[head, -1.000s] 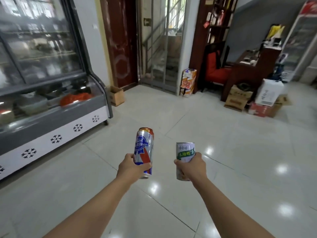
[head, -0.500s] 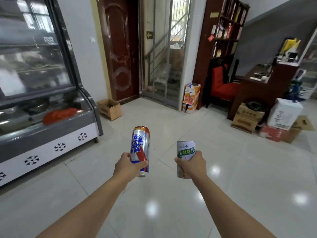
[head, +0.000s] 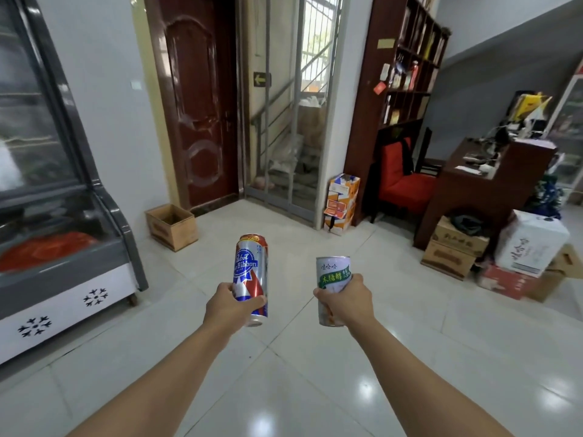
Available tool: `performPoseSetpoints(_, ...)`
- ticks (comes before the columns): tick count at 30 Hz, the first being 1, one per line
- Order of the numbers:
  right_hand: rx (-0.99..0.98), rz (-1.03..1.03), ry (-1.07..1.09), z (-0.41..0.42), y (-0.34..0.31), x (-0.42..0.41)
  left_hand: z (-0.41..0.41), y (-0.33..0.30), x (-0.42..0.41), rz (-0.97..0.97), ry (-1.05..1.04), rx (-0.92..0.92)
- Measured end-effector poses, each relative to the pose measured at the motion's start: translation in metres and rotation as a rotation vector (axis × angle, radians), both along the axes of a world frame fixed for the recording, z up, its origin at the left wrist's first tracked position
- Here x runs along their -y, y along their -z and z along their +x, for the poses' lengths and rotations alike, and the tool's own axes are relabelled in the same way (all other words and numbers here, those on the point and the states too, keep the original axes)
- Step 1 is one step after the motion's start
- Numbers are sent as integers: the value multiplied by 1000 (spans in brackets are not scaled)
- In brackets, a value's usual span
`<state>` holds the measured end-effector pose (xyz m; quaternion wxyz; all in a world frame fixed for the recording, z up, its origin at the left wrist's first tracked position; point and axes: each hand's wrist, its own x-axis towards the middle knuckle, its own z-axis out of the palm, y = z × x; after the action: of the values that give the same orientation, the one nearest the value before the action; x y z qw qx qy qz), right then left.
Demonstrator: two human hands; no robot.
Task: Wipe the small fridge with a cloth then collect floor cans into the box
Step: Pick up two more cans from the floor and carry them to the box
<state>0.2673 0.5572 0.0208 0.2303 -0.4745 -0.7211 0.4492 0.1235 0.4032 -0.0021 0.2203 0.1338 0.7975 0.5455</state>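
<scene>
My left hand [head: 228, 305] grips a tall silver, blue and red beer can [head: 251, 272], held upright above the tiled floor. My right hand [head: 345, 302] grips a shorter white can with a green label [head: 332, 275], also upright. Both arms reach forward at mid-frame. An open brown cardboard box [head: 172, 227] stands on the floor ahead to the left, beside the dark red door. A glass-fronted display fridge [head: 56, 216] fills the left edge.
Stacked printed cartons [head: 342, 203] stand by the pillar ahead. At the right are a red chair [head: 403, 184], a dark wooden desk [head: 485, 190] and several cartons [head: 454, 247] on the floor. Glossy tiled floor [head: 284, 373] stretches between me and the box.
The view has lifted and advanced toward the door; the open cardboard box and the cartons now appear closer. Both hands still hold their cans in the same pose.
</scene>
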Motion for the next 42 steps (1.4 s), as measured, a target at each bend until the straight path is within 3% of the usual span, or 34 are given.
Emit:
performPoseSetpoints(9,-27,-11,-6,-98,-9,-172,-101,-20,-167,-47,-4,-51)
performPoseSetpoints(22,-7,15,-184,-254,-3,-452,-212,-13,-417,-31,-217,10)
performPoseSetpoints(42,35,18,-280,-536,-11,-729,-486,-13,-690,-23,-319,28)
